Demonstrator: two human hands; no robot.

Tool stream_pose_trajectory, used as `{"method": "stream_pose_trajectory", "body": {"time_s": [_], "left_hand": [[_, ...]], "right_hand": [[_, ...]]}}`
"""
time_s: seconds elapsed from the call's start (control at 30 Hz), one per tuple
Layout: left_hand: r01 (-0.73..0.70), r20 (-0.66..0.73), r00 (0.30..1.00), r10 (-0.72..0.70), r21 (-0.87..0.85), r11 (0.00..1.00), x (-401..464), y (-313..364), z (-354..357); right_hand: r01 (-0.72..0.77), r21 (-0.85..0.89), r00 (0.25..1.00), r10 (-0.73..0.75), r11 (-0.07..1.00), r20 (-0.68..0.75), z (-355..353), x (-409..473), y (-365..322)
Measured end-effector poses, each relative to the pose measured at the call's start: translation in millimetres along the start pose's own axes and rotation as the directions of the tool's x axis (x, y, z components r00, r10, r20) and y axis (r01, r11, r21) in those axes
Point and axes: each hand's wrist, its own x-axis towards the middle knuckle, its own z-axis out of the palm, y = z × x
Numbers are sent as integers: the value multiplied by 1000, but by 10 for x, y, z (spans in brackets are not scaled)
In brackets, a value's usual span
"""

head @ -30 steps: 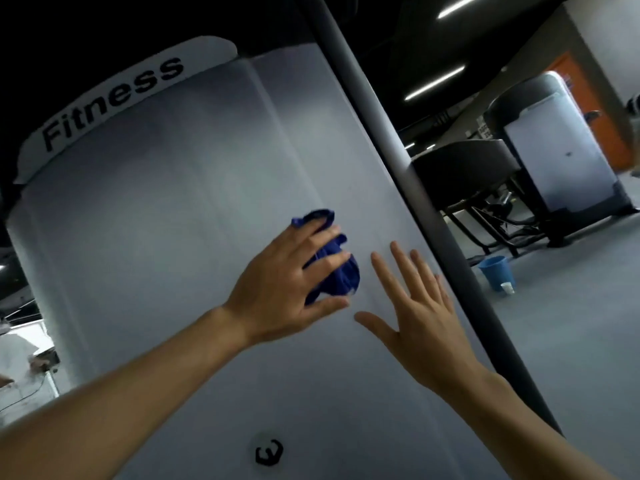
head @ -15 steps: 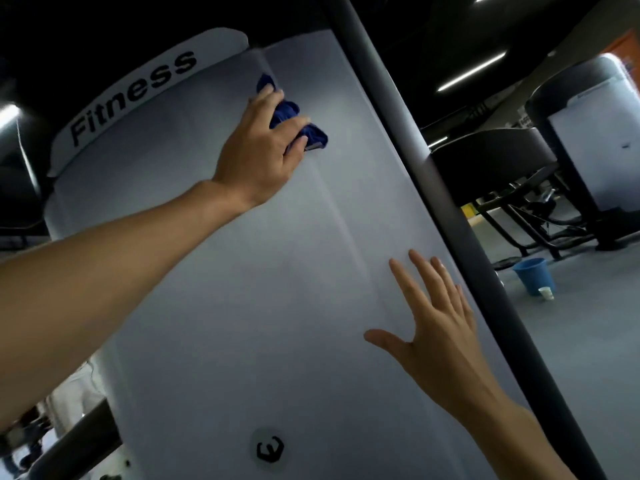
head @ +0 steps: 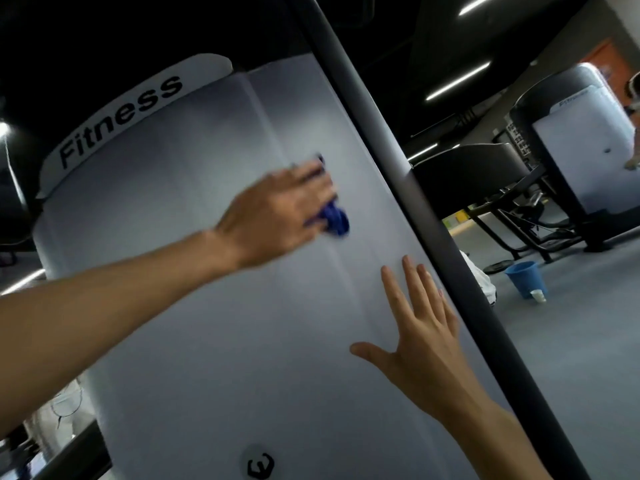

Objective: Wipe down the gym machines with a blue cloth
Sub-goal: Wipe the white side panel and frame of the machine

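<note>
A tall pale grey machine cover [head: 207, 323] with a "Fitness" label near its top fills the view. My left hand [head: 277, 216], blurred by motion, holds a bunched blue cloth [head: 334, 221] against the cover's upper middle. My right hand [head: 422, 327] lies flat on the cover lower right, fingers straight and spread, beside a dark grey upright pole [head: 433, 237].
A blue bucket [head: 526, 284] and a small white cup [head: 537, 296] stand on the grey floor at right. Behind them are a dark bench machine [head: 485, 181] and another white-covered machine [head: 585, 161]. A dark bar [head: 69, 455] crosses the lower left.
My left hand with the cloth rose to the cover's top near the label, then came back down to the upper middle. My right hand stayed flat on the cover.
</note>
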Motion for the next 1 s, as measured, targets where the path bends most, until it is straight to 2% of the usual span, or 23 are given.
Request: {"method": "stream_pose_trajectory", "body": {"time_s": [0.07,0.13,0.2,0.27,0.37,0.43,0.53,0.6,0.67,0.73,0.8,0.87,0.93,1.0], "left_hand": [[233,-47,972,-228,127,964,221,-316,-5],[430,-40,902,-430,154,889,349,-412,1],[486,-57,874,-483,131,864,407,-267,72],[431,-92,901,-425,66,900,324,64,199],[122,-58,991,-124,-34,992,-8,644,296],[-73,31,996,78,-135,988,-184,914,234],[-189,79,976,203,-160,969,-128,794,189],[-100,91,990,109,-102,990,75,497,266],[115,5,993,-115,-78,990,377,79,286],[356,27,935,-355,-64,932,623,-192,220],[482,29,876,-481,-74,873,749,-180,237],[409,9,912,-409,-84,909,675,39,270],[177,-5,984,-179,-139,974,449,428,332],[-32,60,997,43,-178,984,193,754,274]], "right_hand": [[-8,15,1000,9,1000,-17,3,2,-14],[-21,36,999,22,999,-40,24,2,-28],[-25,27,998,26,999,-57,39,-6,-40],[-29,14,998,30,999,-63,56,-33,-63],[-30,18,997,31,999,-73,63,-60,-66],[-22,21,997,24,1000,-69,44,-52,-45],[-32,37,998,34,999,-52,-6,-39,-12],[-46,55,998,49,997,-46,-41,-30,-6],[-39,59,998,41,997,-37,-51,-39,-8],[-42,81,999,44,996,-30,-46,-54,-9],[-58,105,997,63,993,-41,-47,-56,2],[-65,110,997,70,992,-42,-36,-60,10],[-77,109,995,82,991,-48,-36,-64,26],[-82,95,995,87,992,-50,-38,-69,28]]}}
